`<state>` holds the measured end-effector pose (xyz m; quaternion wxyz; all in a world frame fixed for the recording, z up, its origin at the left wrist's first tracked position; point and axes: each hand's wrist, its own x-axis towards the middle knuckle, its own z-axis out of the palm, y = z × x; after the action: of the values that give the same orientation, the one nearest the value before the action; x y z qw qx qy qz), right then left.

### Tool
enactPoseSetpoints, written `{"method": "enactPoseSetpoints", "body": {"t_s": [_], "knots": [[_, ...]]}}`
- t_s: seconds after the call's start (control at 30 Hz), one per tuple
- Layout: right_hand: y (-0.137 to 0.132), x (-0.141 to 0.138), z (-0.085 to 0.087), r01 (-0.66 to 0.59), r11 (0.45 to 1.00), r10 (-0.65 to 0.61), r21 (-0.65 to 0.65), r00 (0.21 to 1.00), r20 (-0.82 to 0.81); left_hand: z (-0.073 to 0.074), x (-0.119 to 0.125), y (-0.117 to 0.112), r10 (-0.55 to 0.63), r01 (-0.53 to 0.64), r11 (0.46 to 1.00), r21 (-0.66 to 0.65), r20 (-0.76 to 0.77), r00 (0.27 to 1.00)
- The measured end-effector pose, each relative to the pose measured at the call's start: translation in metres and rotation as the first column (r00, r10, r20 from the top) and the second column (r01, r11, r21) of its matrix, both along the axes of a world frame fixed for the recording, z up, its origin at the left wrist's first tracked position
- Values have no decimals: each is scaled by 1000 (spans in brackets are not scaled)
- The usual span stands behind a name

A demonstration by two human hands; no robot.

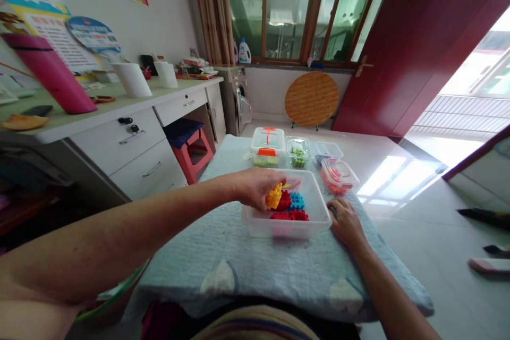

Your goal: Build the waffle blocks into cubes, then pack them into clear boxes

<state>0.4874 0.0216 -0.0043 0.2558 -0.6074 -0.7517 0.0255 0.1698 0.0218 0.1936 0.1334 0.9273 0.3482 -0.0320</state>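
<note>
My left hand (258, 187) is closed on a yellow toy building block (274, 196), held over the left part of a clear plastic box (290, 229). Inside the box lie several red blocks (290, 215) and a blue block (296, 201) with notched edges. My right hand (347, 221) rests on the table beside the box's right wall, fingers bent, with a gap between thumb and forefinger. A small dark patch shows in that gap, too unclear to name.
Behind the box stand a lidded container with orange clips (268, 143), a tub of green pieces (297, 152), an open tub with purple pieces (329, 150) and a tub of red-orange pieces (340, 175). A pale blue cloth (274, 271) covers the table. A desk (135, 138) stands at left.
</note>
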Motion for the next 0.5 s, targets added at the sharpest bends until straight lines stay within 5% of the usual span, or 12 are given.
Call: {"method": "enactPoseSetpoints", "body": {"t_s": [0.13, 0.5], "knots": [[0, 0, 0, 0, 1000, 0, -3, 1000, -6, -20, 8, 3, -138, 136, 990, -38, -78, 987], [2, 1, -2, 8, 1000, -7, -9, 1000, 13, -43, 20, 5, -109, 72, 991, -113, -367, 924]]}}
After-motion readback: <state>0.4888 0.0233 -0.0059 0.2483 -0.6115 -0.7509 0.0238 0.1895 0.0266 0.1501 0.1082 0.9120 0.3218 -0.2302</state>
